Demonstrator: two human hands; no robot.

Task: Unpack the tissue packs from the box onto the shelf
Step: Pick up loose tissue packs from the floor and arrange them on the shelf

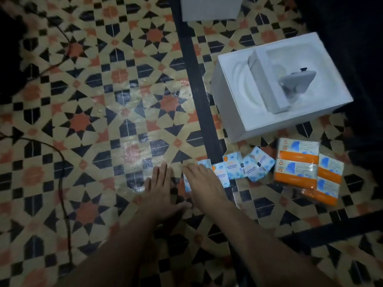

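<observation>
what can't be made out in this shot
- Head view: small pack under the right hand, mostly covered by it.
- White box at the top, cut off by the frame edge.
- Grey item in the open box, blurred.
- Shelf: outside the frame.

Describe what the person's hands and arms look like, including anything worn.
The left hand and right hand are bare: no gloves. The forearms are uncovered to the frame edge; no sleeve, watch, bracelet or ring shows in the dim light.

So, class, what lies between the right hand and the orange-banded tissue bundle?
In the head view, a row of small blue-and-white tissue packs lies on the patterned floor between the right hand and the orange-banded bundle.
</observation>
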